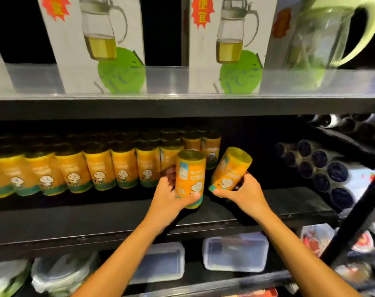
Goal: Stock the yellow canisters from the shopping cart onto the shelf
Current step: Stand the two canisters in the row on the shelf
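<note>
My left hand point(171, 195) grips one yellow canister point(189, 174) by its lower part and holds it upright over the front of the black middle shelf point(118, 213). My right hand point(244, 189) grips a second yellow canister point(230, 170), which is tilted with its top leaning right. Both canisters sit at the right end of a row of several matching yellow canisters point(100, 168) standing on that shelf, with more rows behind. The shopping cart is out of view.
Dark rolls point(319, 168) are stacked at the shelf's right. Between them and the canisters is a dark gap. Above, white oil-bottle boxes point(92, 43) and a clear green-handled jug point(323, 35). Below, clear plastic containers point(235, 251). A black slanted bar point(353, 219) crosses at right.
</note>
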A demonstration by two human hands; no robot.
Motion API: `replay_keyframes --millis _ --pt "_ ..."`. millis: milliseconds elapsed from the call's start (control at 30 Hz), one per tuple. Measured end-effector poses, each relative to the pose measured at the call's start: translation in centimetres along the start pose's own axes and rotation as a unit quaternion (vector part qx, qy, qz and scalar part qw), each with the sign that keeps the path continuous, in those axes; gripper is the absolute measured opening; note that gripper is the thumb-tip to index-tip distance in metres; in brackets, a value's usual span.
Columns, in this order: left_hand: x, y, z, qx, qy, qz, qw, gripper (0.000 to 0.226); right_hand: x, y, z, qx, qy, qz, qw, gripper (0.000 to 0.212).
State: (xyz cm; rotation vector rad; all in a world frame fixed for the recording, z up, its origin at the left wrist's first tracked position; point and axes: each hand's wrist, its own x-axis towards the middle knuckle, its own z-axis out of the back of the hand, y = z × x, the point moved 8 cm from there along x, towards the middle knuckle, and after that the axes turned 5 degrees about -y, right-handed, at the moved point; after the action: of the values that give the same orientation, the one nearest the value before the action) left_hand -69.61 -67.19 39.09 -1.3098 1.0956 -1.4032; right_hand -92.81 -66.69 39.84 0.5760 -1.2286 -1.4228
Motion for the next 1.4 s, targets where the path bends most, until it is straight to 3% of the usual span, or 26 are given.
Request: replay_keyframes --millis 133,267,467,600,800,867,933,1033,1133,1400 --pt "1.2 1.7 -1.4 0.102 -0.005 0.025 0.994 0.059 2.6 -1.6 -0.2 -0.072 0.029 0.016 0.997 0.066" --pt "0.6 0.9 -1.7 0.298 -0.041 -0.022 0.953 0.046 3.9 -2.5 -0.6 -0.077 0.061 0.028 0.995 0.077" --pt "2.1 1.2 -1.6 0.327 -0.099 -0.045 0.939 0.048 5.8 -3.3 -1.1 -0.070 0.053 0.028 0.996 0.075" --pt "2.8 0.7 -2.6 0.402 -0.116 -0.032 0.908 0.053 6.7 -3.7 -1.3 -0.080 0.050 0.034 0.995 0.082" --pt "0.3 -0.6 -3.0 0.392 -0.133 -0.059 0.909 0.044 6.2 -3.7 -1.2 -0.085 0.060 0.053 0.993 0.089" --pt "-1.6 -1.2 -2.9 0.349 -0.118 -0.111 0.923 0.038 5.9 -4.2 -0.7 -0.056 0.051 0.058 0.995 0.094" --pt "-3.0 -0.9 -3.7 0.351 -0.044 -0.140 0.925 0.040 6.0 -4.4 -0.1 -0.034 0.042 0.058 0.997 0.083" --pt "-3.1 1.0 -5.2 0.411 0.051 -0.102 0.904 0.055 6.3 -4.5 0.1 -0.013 0.044 0.050 0.998 0.060" --pt "-2.2 1.5 -5.8 0.455 0.052 -0.070 0.886 0.059 6.2 -4.6 -0.2 -0.023 0.048 0.058 0.997 0.059" --pt "0.5 1.3 -6.8 0.558 0.031 -0.035 0.828 0.041 7.9 -3.7 -1.4 -0.083 0.063 0.070 0.992 0.063"
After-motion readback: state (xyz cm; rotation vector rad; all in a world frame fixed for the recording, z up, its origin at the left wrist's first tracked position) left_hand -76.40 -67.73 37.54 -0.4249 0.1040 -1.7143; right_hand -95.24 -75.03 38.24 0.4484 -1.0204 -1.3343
